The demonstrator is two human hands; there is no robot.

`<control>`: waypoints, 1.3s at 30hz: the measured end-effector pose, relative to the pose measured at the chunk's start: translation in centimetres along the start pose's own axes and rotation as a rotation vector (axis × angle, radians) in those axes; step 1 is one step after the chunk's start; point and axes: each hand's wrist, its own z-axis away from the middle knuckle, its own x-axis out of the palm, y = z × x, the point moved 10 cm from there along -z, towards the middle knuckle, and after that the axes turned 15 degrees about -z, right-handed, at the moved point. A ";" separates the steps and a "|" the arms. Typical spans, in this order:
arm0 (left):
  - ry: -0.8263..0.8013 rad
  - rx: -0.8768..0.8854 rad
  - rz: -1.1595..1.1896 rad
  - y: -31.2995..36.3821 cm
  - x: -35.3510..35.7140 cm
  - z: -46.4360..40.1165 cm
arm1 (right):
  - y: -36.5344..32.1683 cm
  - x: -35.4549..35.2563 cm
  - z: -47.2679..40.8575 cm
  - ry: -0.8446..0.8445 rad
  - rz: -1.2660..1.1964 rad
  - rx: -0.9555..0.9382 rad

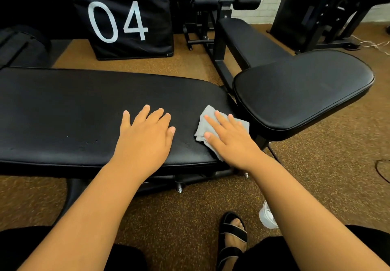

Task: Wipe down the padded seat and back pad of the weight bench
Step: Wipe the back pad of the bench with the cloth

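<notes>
Right hand (230, 137): fingers straight and spread, palm down, pressing a grey cloth (205, 124) flat against the back pad (63, 110); nothing is curled round the cloth, which is pinned under the palm with its far and left edges showing. Left hand (147, 131): flat, fingers relaxed and apart, resting bare on the same pad just left of the cloth, holding nothing. Back pad: long black pad, its long axis running left to right across the view; the cloth sits at its right end, near the front edge, so nearly all of the pad's length lies to the left of the grip. Seat (304, 89): shorter black pad, tilted, just right of the cloth across a narrow gap, nearer the right hand than the left. Judged step: wiping the right end of the back pad; strokes along the long axis would run leftward past the left hand, which would need to lift clear, while the seat is a short reach to the right. Also present: brown speckled floor (168, 218), a black box marked 04 (126, 21), a second bench (249, 38) behind, a sandalled foot (233, 235), a pale bottle (267, 216) by the right forearm.
</notes>
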 end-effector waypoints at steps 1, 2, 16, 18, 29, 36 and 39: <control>0.007 -0.007 0.005 0.1 -0.1 -0.1 | 0.0 0.1 -0.3 -0.002 0.016 0.017; 0.016 -0.012 0.006 0.2 -0.1 -0.1 | -0.4 0.3 -0.5 0.001 0.031 0.018; 0.084 0.004 -0.053 1.1 0.2 -0.4 | 1.2 -0.2 -4.7 0.004 0.003 0.059; 0.092 0.004 -0.063 1.1 0.1 -0.4 | 1.7 -0.5 -6.7 -0.005 0.032 0.066; 0.047 0.008 -0.012 1.1 0.6 -0.5 | 1.5 -0.8 -1.4 0.037 0.040 0.024; 0.031 0.014 -0.010 1.2 0.7 -0.5 | 2.0 -1.2 -7.1 0.032 0.072 0.086; 0.001 0.022 -0.019 1.2 0.8 -0.6 | 1.8 -0.9 -6.2 0.039 0.068 0.060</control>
